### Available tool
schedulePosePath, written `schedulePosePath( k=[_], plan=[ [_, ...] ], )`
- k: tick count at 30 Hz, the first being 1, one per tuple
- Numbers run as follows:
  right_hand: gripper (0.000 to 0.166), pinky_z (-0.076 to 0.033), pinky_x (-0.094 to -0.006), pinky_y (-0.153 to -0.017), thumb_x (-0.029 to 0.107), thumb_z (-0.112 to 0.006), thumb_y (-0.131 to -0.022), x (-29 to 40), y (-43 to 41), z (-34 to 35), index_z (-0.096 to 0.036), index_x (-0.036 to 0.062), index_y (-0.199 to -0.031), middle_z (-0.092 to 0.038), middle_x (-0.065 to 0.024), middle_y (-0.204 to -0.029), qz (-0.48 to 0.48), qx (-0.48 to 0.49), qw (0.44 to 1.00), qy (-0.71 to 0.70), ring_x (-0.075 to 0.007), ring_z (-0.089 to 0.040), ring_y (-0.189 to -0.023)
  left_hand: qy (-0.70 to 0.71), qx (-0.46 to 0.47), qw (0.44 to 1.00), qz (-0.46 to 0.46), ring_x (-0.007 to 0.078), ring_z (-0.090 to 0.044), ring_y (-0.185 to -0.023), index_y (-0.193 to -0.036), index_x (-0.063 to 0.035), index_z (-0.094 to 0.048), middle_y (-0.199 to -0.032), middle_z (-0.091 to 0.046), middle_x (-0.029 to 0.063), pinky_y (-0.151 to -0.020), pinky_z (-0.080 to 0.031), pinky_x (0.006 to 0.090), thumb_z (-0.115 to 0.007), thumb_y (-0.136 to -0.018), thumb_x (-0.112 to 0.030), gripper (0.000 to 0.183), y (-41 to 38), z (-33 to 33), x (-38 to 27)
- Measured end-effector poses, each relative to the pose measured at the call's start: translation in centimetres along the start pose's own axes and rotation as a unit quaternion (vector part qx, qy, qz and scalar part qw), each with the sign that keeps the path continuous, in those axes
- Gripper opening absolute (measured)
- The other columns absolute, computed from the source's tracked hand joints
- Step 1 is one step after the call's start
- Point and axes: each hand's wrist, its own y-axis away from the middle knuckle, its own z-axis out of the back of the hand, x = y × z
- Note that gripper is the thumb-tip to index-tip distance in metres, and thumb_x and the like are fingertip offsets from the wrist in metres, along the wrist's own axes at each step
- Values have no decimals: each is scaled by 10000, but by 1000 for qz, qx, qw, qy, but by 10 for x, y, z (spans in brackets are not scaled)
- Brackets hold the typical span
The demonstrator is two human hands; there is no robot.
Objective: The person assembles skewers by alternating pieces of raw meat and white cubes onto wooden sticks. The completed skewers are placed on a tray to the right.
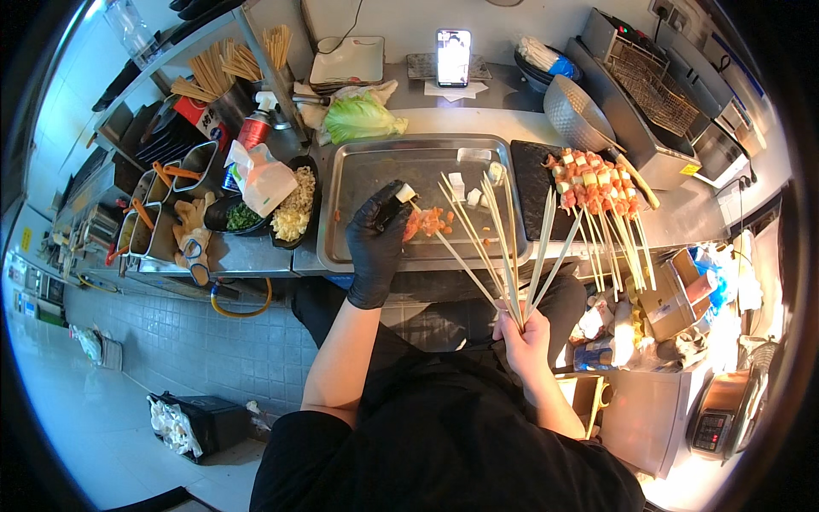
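In a black glove, my left hand (376, 246) is above the left part of a metal tray (377, 150). It pinches a white scallion piece (405, 193) at the tip of a bamboo skewer. Pieces of raw meat (427, 222) sit on that skewer just below the scallion. My bare right hand (526, 339) grips a fanned bundle of bamboo skewers (496, 249) by their lower ends, the loaded one among them. Several loose white scallion pieces (474, 196) lie at the tray's right side. Finished meat-and-scallion skewers (595, 179) are piled on a black slate board (534, 192).
A hammered metal pan (574, 109) and a fryer (640, 121) stand at the right. Behind the tray are a lettuce leaf (361, 118) and a propped phone (453, 57). Chopped garlic (297, 198), seasoning containers (198, 166) and a work glove (190, 227) are at the left.
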Motion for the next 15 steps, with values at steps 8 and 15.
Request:
schedulePosePath(
  k=[8,15],
  plan=[
    [197,-449,-230,-542,-12,-539,-911,10,4,1,-650,-8,-1073,-598,-37,-614,-17,-2,1000,2,-91,-565,-553,-45,-3,998,-45,149,-645,-999,-1172,18,-632,-1114,-676,102,-884,-521,290,-630,-866,69,310,4,-4,-5],
    [198,-451,-229,-540,-9,-539,-910,19,6,3,-657,-9,-1069,-595,-38,-612,-12,4,1000,0,-91,-564,-550,-108,-3,990,-92,148,-653,-980,-1143,12,-649,-1084,-691,109,-861,-526,289,-635,-869,57,278,5,-4,-1]
  ],
)
